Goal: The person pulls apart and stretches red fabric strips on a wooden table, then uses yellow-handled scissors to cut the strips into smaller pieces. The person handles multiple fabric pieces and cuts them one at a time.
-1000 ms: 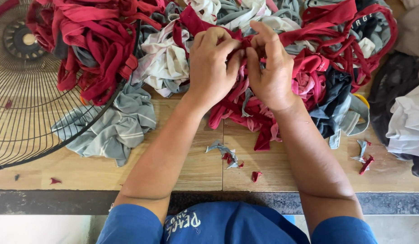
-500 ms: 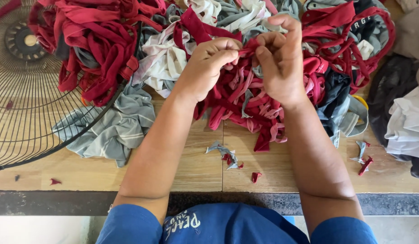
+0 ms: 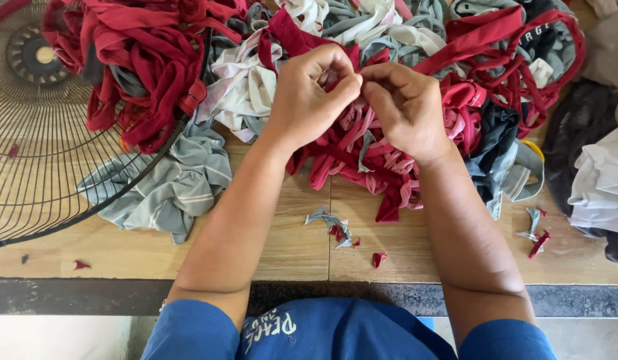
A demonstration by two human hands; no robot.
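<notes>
My left hand (image 3: 313, 93) and my right hand (image 3: 407, 107) meet fingertip to fingertip above a bunch of pink and red fabric strips (image 3: 362, 157). Both pinch the same strips at the top of the bunch, which hangs down to the wooden table (image 3: 269, 247). A large heap of red, grey and white fabric strips (image 3: 242, 73) spreads across the table behind the hands. The exact pinch point is hidden by my fingers.
A wire fan guard (image 3: 35, 133) lies at the left, partly under red strips. A striped grey cloth (image 3: 169, 183) sits beside it. Small fabric scraps (image 3: 335, 230) dot the table's near edge. White and dark cloth (image 3: 602, 180) lies at the right.
Both hands have lifted slightly off the heap and drawn together, raising the pink and red strips between the fingertips.
</notes>
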